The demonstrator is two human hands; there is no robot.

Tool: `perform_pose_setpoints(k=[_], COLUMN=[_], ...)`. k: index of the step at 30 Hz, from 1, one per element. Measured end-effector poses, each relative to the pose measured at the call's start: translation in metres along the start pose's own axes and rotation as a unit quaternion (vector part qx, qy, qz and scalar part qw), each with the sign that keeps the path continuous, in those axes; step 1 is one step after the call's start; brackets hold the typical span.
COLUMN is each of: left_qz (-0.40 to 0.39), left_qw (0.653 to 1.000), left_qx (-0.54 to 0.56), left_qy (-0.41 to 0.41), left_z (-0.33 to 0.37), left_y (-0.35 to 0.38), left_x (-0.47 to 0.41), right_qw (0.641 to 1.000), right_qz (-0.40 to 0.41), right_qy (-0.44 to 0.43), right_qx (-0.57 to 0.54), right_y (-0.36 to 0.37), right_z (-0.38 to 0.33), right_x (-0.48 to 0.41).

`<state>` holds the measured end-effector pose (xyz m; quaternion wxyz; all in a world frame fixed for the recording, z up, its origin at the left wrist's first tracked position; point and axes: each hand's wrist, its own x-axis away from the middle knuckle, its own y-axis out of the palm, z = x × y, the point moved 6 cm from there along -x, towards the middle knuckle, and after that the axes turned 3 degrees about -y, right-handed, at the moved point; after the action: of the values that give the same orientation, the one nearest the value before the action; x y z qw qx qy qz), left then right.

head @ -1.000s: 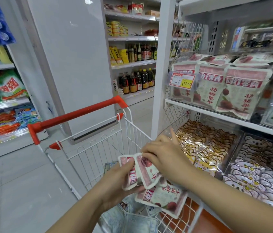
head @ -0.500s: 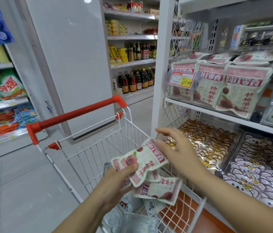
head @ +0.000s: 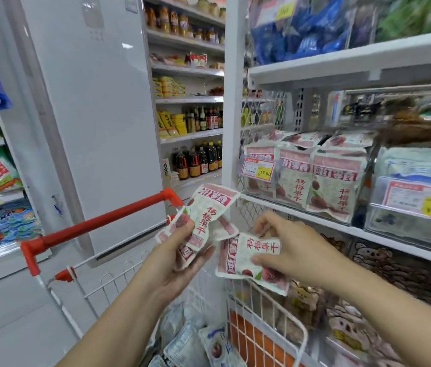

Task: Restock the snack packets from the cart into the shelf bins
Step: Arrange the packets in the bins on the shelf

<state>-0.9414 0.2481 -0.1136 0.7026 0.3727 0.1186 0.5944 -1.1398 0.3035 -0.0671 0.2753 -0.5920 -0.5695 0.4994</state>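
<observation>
Supermarket aisle viewed from head height, with white shelving on the right. A wire cart (head: 264, 300) with a red handle (head: 97, 225) stands beside the shelving's left end.

Left hand (head: 180, 256): fingers and thumb are curled round a fanned bundle of white-and-red snack packets (head: 210, 213), held above the cart's far edge.

Right hand (head: 296, 250): thumb and fingers pinch a single matching packet (head: 246, 260) by its right side, above the cart's right rim. The packet's left edge lies just beside the bundle.

More pale packets (head: 182, 348) lie in the cart's bottom.

A clear shelf bin (head: 366, 186) at the left end of the middle shelf holds upright packets of the same print, with a price tag (head: 258, 170) at its front left corner. A neighbouring bin (head: 415, 223) to its right holds other goods, too blurred to identify.
</observation>
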Motion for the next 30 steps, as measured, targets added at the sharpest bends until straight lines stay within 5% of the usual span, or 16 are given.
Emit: perform_pose_setpoints(k=[6, 13, 17, 21, 24, 27, 30], left_qz=[-0.043, -0.078, -0.078, -0.086, -0.098, -0.101, -0.112], left_qw=[0.997, 0.991, 0.989, 0.988, 0.986, 0.985, 0.984], left_qx=[0.038, 0.028, 0.029, 0.009, 0.005, -0.008, -0.012], left_qy=[0.057, 0.108, 0.122, 0.128, 0.132, 0.139, 0.137], left_z=[0.035, 0.053, 0.057, 0.060, 0.066, 0.072, 0.076], left_y=[0.071, 0.130, 0.140, 0.141, 0.139, 0.138, 0.142], left_x=[-0.006, -0.025, -0.047, -0.067, -0.080, -0.088, -0.093], right_qw=[0.984, 0.960, 0.952, 0.963, 0.978, 0.959, 0.944], right_qz=[0.172, 0.231, 0.169, 0.118, 0.107, 0.083, 0.087], right_qy=[0.030, 0.076, 0.154, 0.193, 0.177, 0.175, 0.164], right_qx=[-0.041, -0.135, -0.202, -0.144, 0.008, 0.209, 0.271], right_y=[-0.093, -0.164, -0.158, -0.140, -0.141, -0.143, -0.149], right_z=[0.005, 0.017, 0.040, 0.053, 0.052, 0.050, 0.046], right_x=[0.000, -0.053, -0.105, -0.150, -0.169, -0.172, -0.174])
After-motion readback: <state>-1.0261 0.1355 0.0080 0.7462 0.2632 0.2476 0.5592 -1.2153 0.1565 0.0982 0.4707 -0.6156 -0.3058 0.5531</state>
